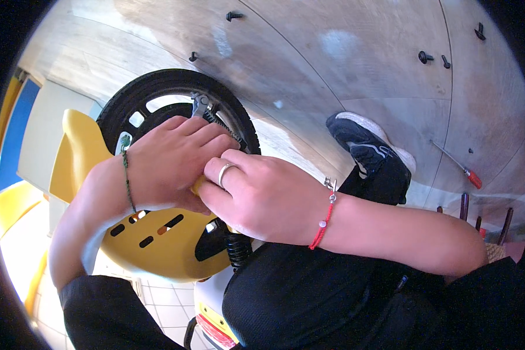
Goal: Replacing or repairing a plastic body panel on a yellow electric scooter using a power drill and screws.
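A small scooter or motorbike lies close in front of me, its black-tyred wheel (175,76) against the floor. Over the wheel arches a yellow mudguard (79,146), and nearer to me is a yellow body panel (163,254) with dark slots. My left hand (169,154), a green cord at its wrist, curls its fingers over the yellow part. My right hand (259,195), with a ring and red bracelet, presses against the left one, fingers bent and closed. The hands cover whatever its fingertips pinch. Beyond them show a grey metal bracket (200,105) and a black coil spring (238,249).
On the wood-look floor lie several black bolts, among them one bolt (234,16) at the far side and another bolt (424,57) at right. A red-handled screwdriver (472,177) rests beyond a black shoe (370,146). Pale furniture (55,125) stands at left.
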Demonstrator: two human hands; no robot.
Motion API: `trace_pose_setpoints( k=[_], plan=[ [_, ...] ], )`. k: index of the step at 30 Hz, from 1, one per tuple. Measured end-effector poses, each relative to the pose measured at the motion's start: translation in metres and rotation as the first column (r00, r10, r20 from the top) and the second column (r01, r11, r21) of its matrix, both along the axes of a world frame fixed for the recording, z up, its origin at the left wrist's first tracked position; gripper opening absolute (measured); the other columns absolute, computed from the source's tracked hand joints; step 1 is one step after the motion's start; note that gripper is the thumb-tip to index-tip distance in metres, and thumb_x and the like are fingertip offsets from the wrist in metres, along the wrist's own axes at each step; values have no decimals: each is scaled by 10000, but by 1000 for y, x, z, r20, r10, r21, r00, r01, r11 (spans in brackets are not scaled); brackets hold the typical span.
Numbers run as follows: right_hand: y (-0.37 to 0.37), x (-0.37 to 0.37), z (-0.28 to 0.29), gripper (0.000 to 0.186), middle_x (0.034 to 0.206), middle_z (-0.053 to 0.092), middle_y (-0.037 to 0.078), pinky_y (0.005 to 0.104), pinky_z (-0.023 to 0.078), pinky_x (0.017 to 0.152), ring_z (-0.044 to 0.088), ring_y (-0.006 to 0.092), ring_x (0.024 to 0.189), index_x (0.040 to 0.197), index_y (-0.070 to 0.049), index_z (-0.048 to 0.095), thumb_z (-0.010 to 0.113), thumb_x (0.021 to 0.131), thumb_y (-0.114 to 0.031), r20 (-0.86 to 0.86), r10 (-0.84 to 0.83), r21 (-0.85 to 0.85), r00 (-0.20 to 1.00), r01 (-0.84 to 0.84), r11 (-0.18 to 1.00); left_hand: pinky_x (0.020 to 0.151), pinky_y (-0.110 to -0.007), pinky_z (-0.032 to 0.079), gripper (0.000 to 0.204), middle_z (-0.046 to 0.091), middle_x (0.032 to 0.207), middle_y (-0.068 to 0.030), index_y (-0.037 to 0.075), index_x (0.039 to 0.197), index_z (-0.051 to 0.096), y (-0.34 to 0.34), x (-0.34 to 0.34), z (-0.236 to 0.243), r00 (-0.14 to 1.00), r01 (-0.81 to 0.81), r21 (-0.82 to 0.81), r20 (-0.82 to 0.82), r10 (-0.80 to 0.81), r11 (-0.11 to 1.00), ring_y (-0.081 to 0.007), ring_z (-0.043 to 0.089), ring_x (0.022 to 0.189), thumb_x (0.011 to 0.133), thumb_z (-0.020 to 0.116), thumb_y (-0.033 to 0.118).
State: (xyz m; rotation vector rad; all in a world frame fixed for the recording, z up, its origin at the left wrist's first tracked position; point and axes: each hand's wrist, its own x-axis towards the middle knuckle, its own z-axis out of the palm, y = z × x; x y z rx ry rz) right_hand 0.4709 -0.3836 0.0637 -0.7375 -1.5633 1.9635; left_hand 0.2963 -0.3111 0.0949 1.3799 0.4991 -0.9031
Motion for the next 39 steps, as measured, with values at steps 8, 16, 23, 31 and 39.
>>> trace_pose_setpoints(
  k=[8, 16, 23, 31, 39],
  plan=[
    [-6, 0, 0, 137, 833, 530, 75, 299, 505, 647, 575, 217, 782, 820, -30, 571, 582, 717, -120, -3, -18, -126, 1000, 18, 992, 877, -362, 386, 732, 520, 1050, -51, 88, 1141, 481, -1, 2, -2, 1000, -14, -16, -4, 14, 1000, -247, 502, 1014, 538, 792, 362],
    [-9, -1, 0, 115, 839, 537, 73, 301, 506, 646, 578, 220, 789, 807, -34, 573, 581, 723, -112, -22, -40, -133, 999, 37, 990, 944, -385, 361, 802, 510, 1149, -66, 104, 1201, 474, 1, 4, 0, 996, 16, -88, -86, -24, 996, -276, 473, 1094, 521, 810, 364],
    [-11, -4, 0, 83, 763, 552, 83, 298, 514, 649, 588, 218, 755, 728, -60, 566, 555, 737, -141, -39, -116, -99, 992, 112, 989, 881, -364, 372, 730, 501, 1064, -72, 79, 1124, 470, -1, 2, -1, 1000, 5, -28, -19, -5, 1000, -262, 481, 1020, 534, 801, 353],
    [-11, -5, -1, 76, 762, 550, 79, 293, 510, 646, 584, 210, 753, 728, -56, 569, 567, 721, -132, -4, -117, -91, 993, 116, 989, 920, -374, 357, 779, 481, 1121, -80, 73, 1169, 444, 1, 0, -2, 1000, 16, -72, -8, -16, 997, -271, 454, 1072, 532, 814, 327],
    [-20, -8, 1, 88, 765, 546, 92, 299, 513, 628, 587, 219, 733, 741, -39, 565, 568, 725, -126, 35, -141, -136, 989, 144, 980, 934, -380, 351, 831, 469, 1143, -87, 72, 1203, 425, 3, 0, -3, 999, 26, -121, -18, -28, 992, -279, 443, 1088, 522, 829, 324]
  ],
)
